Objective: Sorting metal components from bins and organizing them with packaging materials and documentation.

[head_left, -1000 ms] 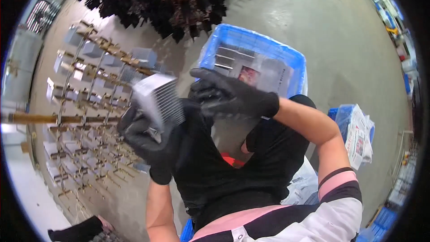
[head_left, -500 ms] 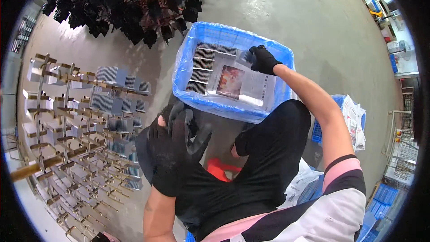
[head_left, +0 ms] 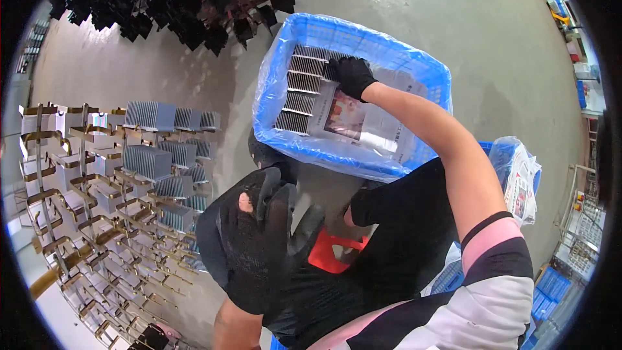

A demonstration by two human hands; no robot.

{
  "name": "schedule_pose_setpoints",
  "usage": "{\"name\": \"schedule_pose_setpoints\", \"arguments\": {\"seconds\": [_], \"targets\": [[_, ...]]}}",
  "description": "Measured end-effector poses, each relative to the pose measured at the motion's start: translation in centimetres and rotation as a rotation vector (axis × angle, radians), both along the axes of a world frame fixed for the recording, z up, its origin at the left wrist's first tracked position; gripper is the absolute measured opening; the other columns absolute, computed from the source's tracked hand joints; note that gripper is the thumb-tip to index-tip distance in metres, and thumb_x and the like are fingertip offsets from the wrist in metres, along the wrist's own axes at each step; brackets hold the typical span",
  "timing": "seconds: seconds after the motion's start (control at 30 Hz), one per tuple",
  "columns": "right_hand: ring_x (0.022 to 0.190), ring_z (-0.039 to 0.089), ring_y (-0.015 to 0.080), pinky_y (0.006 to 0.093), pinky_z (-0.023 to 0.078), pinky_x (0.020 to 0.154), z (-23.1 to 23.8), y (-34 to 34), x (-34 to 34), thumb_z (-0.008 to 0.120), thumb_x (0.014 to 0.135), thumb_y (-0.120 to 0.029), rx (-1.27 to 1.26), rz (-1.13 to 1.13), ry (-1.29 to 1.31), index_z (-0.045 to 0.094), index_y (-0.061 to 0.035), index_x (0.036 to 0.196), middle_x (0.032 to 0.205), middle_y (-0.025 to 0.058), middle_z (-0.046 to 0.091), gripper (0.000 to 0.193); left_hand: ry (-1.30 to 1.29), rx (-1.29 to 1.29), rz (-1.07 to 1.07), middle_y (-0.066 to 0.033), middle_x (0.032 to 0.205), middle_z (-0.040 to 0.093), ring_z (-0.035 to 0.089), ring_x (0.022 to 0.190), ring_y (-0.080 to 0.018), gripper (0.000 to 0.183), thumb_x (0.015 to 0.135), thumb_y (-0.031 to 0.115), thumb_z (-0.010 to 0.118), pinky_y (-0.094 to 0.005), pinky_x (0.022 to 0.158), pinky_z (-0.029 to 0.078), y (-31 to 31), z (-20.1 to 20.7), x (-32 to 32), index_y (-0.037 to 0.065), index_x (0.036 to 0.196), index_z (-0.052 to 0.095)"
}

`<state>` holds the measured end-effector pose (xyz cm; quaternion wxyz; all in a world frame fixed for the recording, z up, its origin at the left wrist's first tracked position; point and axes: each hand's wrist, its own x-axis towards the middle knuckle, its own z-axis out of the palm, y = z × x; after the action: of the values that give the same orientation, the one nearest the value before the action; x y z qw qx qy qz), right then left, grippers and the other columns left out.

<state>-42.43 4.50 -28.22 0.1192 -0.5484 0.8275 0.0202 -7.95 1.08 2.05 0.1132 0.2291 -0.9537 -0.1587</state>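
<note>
My right hand [head_left: 353, 78], in a black glove, reaches into a blue plastic basket [head_left: 443, 84] lined with clear film. Its fingers are closed on a finned metal heat sink [head_left: 330, 71], mostly covered by the glove, beside the stacked ones. Several finned heat sinks [head_left: 299, 102] stand in a column along the basket's left side, with more along the far side. Printed newspaper [head_left: 379, 120] covers the basket's bottom. Over my left knee, my left hand [head_left: 269, 233] is raised in a black glove, fingers apart, with nothing seen in it; a bare fingertip shows through.
At left, a metal hanging rack [head_left: 81, 185] with hooks carries several heat sinks [head_left: 148, 162]. A heap of black parts [head_left: 175, 0] fills the far left. A red plastic object [head_left: 334, 253] lies between my legs. Newspapers [head_left: 519, 185] lie on another blue basket at right.
My right hand has moved left across the basket with the heat sink, up to the stacked ones. My left hand stays raised near my knee. The whole view has shifted slightly.
</note>
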Motion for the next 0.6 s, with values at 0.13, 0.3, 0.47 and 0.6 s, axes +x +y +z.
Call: {"name": "schedule_pose_setpoints", "arguments": {"seconds": [0.13, 0.3, 0.47, 0.6], "targets": [[0.092, 0.063, 0.0395, 0.0528, 0.052, 0.074, -1.4, 0.4, -1.1, 0.072, 0.07, -0.022, -0.219, 0.136, 0.134, 0.058, -0.0104, 0.117, 0.102, 0.0181, 0.063, 0.05, 0.0, -0.018, 0.006, -0.0158, 0.112, 0.062, 0.06, 0.103, -0.0357, 0.042, 0.075, 0.03, 0.079, -0.0466, 0.087, 0.046, -0.1, -1.3, 0.5, 0.005, 0.105, 0.064], [0.088, 0.064, 0.0397, 0.051, 0.052, 0.074, 0.2, -0.6, -1.1, 0.068, 0.076, -0.023, -0.099, 0.191, -0.023, 0.061, -0.0113, 0.113, 0.097, 0.0194, 0.064, 0.039, 0.087, -0.035, -0.016, -0.0151, 0.11, 0.062, 0.06, 0.101, -0.0349, 0.039, 0.077, 0.028, 0.077, -0.0467, 0.085, 0.046, 0.1, -1.2, 0.1, 0.005, 0.104, 0.063], [0.086, 0.062, 0.0406, 0.0493, 0.05, 0.075, 5.3, 0.2, -4.0, 0.063, 0.084, -0.025, -0.153, 0.179, -0.103, 0.061, -0.0065, 0.105, 0.091, 0.0214, 0.063, 0.027, 0.288, 0.085, -0.08, -0.0155, 0.103, 0.064, 0.062, 0.089, -0.034, 0.036, 0.078, 0.016, 0.078, -0.0409, 0.079, 0.049, 0.3, 0.0, 0.4, 0.004, 0.106, 0.059], [0.075, 0.056, 0.0422, 0.0487, 0.045, 0.067, 12.6, -1.9, 0.1, 0.061, 0.087, -0.025, -0.295, 0.42, -0.09, 0.058, -0.002, 0.08, 0.079, 0.0241, 0.058, 0.024, 0.546, 0.182, 0.068, -0.0127, 0.092, 0.064, 0.062, 0.08, -0.0268, 0.026, 0.084, 0.014, 0.073, -0.0371, 0.076, 0.05, -0.7, 1.2, 5.0, 0.002, 0.103, 0.059]]}}
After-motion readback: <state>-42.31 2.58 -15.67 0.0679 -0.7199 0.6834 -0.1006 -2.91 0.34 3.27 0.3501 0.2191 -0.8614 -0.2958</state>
